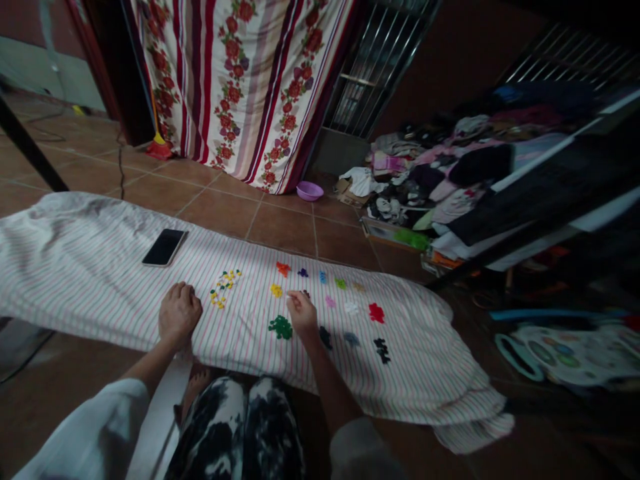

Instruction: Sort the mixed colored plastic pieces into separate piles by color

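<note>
My right hand [303, 313] is raised over the striped cloth [240, 340], thumb and fingertips pinched together; a tiny pale spot shows at the tips, too small to name. Around it lie small heaps of tiny coloured pieces: yellow [277, 291], dark green [281, 327], orange [283, 269] and pink [330, 301]. A dark heap [325, 337] is partly covered by my right forearm. My left hand [179, 311] rests on the cloth with its fingers curled in, their undersides hidden. Beside it is a loose scatter of yellow, green and white pieces [225, 289].
Further right on the cloth are red [377, 313], white [351, 307], grey [352, 339] and black [382, 350] heaps. A phone [165, 247] lies at the left. Beyond are a purple basin [310, 191], a floral curtain [230, 87] and piled clothes [450, 167].
</note>
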### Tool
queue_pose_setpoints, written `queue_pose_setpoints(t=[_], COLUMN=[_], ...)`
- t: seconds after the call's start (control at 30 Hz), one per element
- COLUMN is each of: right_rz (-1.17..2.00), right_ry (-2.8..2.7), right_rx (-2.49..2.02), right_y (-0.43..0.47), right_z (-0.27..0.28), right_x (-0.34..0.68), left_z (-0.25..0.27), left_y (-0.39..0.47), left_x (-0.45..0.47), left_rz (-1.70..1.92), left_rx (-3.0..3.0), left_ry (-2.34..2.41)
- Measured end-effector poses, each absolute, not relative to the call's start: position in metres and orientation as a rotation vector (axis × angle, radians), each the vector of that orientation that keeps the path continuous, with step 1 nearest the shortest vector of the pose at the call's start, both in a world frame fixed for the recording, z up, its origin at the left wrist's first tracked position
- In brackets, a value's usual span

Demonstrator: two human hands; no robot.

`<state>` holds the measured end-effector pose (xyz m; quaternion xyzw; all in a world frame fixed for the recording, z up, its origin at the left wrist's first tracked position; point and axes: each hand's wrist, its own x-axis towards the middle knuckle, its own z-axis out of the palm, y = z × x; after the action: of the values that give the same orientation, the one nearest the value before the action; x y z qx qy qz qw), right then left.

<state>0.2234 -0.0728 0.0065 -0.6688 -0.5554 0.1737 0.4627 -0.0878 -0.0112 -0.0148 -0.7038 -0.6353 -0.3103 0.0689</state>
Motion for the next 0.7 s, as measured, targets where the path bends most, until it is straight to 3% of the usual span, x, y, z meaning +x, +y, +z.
queue_pose_setpoints(t=[0.23, 0.43, 0.7], right_rz=[0.084, 0.008, -0.101], right_ry=[-1.134, -1.033, -1.107], right_rx=[-1.963, -2.34, -2.419], right_y=[-0.111, -0.129, -0.122], right_z=[0.014, 0.009, -0.003], right_x=[0.327, 0.38, 0.398], left_z=[-0.012, -0.011, -0.014], left_y=[-0.013, -0.013, -0.012], left_x=[-0.087, -0.089, -0.089], left_rz=[-0.971, -0.935, -0.949], left_rx=[-2.131, -2.162, -2.126], left_ry=[-1.894, -1.863, -1.878])
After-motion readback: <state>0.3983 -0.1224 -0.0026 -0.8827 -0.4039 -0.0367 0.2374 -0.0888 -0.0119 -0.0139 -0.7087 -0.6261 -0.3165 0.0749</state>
